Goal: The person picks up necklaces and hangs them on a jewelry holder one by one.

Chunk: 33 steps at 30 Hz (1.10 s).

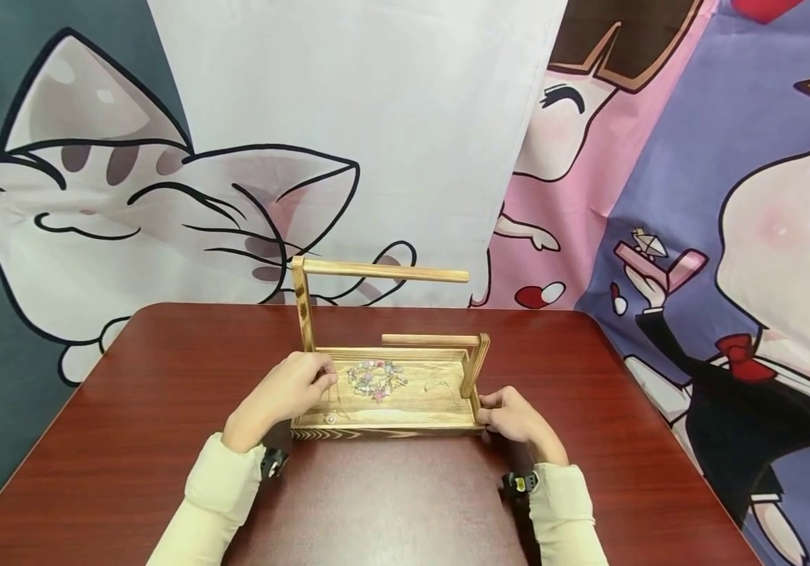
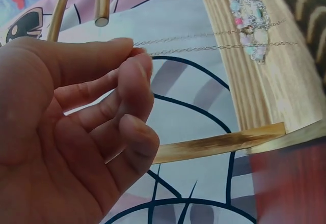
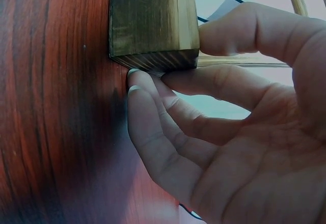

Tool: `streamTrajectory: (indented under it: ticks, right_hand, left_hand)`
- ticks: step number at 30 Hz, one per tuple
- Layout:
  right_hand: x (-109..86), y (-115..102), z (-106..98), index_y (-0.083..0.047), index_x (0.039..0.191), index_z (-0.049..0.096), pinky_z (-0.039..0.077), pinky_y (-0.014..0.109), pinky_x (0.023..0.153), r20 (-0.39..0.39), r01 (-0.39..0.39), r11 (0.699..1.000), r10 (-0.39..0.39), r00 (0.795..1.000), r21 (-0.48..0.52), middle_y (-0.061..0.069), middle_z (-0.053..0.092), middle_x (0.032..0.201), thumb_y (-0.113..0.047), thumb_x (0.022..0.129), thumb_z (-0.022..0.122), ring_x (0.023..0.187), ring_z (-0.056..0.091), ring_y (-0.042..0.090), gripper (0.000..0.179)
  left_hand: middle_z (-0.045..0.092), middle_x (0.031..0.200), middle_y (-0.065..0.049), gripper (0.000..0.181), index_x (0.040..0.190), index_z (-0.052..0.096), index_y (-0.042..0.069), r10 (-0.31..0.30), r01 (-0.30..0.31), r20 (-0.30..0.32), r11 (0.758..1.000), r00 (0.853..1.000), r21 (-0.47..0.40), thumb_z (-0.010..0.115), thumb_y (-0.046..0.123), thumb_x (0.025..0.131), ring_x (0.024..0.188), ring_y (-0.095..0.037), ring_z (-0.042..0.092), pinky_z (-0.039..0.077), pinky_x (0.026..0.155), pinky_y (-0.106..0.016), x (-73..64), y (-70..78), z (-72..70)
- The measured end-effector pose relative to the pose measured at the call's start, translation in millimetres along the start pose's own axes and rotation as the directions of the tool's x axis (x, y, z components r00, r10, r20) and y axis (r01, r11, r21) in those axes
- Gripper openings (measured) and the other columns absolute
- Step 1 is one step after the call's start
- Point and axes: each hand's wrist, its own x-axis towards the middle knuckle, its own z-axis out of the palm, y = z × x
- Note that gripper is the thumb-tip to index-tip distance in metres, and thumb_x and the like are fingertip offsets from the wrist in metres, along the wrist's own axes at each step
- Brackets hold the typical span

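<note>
Evidently, the step in hand is handling a fine necklace chain (image 2: 204,49) with the left hand (image 1: 291,389) while the right hand (image 1: 515,418) steadies the wooden tray (image 1: 415,410); that is how I judge it from my feeds. The tray stands on the red-brown table (image 1: 129,424), straight ahead at twelve o'clock. The chain runs from the left fingertips into it, with a small pendant (image 1: 330,419) lying near the tray's seven-o'clock corner. A pastel bead bracelet (image 1: 379,393) sits around the tray's middle, and another thin strand (image 1: 436,386) lies toward three o'clock.

To my mind, the next move calls for keeping that light pinch and lifting or draping the chain slowly, clear of the beads, where it could snag. The tall bar (image 1: 386,270) at twelve o'clock and the short bar (image 1: 433,340) at one o'clock both look bare to me.

As for pose, I have the left hand over the tray's nine-o'clock end, thumb and forefinger closed narrowly on the chain, the other fingers loosely bent. The right hand reaches in at four o'clock, gripping the tray's end, with the thumb on one side of the wood and bent fingers on the other. Both forearms come up from below, at seven and five o'clock.
</note>
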Motion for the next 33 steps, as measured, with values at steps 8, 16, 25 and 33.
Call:
streamTrajectory:
  ticks: [8, 16, 25, 33]
  right_hand:
    - [-11.2, -22, 0, 0.017, 0.105, 0.06, 0.048, 0.026, 0.059, 0.013, -0.007, 1.0, 0.007, 1.0, 0.0, 0.031, 0.055, 0.113, 0.004, 0.075, 0.053, 0.065, 0.056, 0.013, 0.033]
    - [0.0, 0, 1, 0.014, 0.106, 0.061, 0.047, 0.025, 0.056, 0.0, -0.014, 1.0, 0.014, 1.0, 0.012, 0.028, 0.054, 0.117, 0.002, 0.074, 0.056, 0.063, 0.053, 0.01, 0.035]
    - [-0.8, 1, 1, 0.012, 0.108, 0.061, 0.047, 0.023, 0.056, 0.011, -0.025, 0.999, 0.025, 1.0, 0.024, 0.026, 0.057, 0.113, 0.002, 0.075, 0.056, 0.061, 0.052, 0.009, 0.034]
    - [-14.9, -26, -1, 0.018, 0.107, 0.057, 0.048, 0.024, 0.057, 0.018, -0.019, 0.999, 0.019, 1.0, 0.027, 0.033, 0.049, 0.12, 0.006, 0.076, 0.052, 0.064, 0.054, 0.01, 0.034]
  left_hand:
    - [0.049, 0.064, 0.005, 0.009, 0.077, 0.059, 0.013, -0.003, 0.004, -0.063, 1.0, 0.998, 0.014, 0.057, 0.012, 0.086, 0.058, -0.009, 0.045, 0.037, 0.053, -0.027, 2.2, 6.6, -9.9]
    - [0.048, 0.062, 0.007, 0.009, 0.077, 0.058, 0.013, 0.041, -0.043, -0.14, 0.999, 0.989, -0.008, 0.057, 0.012, 0.085, 0.056, -0.008, 0.044, 0.037, 0.052, -0.025, 3.9, 10.1, -14.8]
    - [0.048, 0.062, 0.008, 0.01, 0.077, 0.058, 0.014, 0.06, -0.072, -0.164, 0.995, 0.985, -0.067, 0.055, 0.014, 0.087, 0.057, -0.007, 0.046, 0.039, 0.053, -0.023, 8.3, 15.7, -18.8]
    - [0.049, 0.066, 0.005, 0.011, 0.08, 0.057, 0.013, 0.062, -0.079, -0.204, 0.994, 0.977, -0.081, 0.051, 0.014, 0.089, 0.06, -0.008, 0.046, 0.039, 0.055, -0.024, 15.5, 22.2, -25.4]
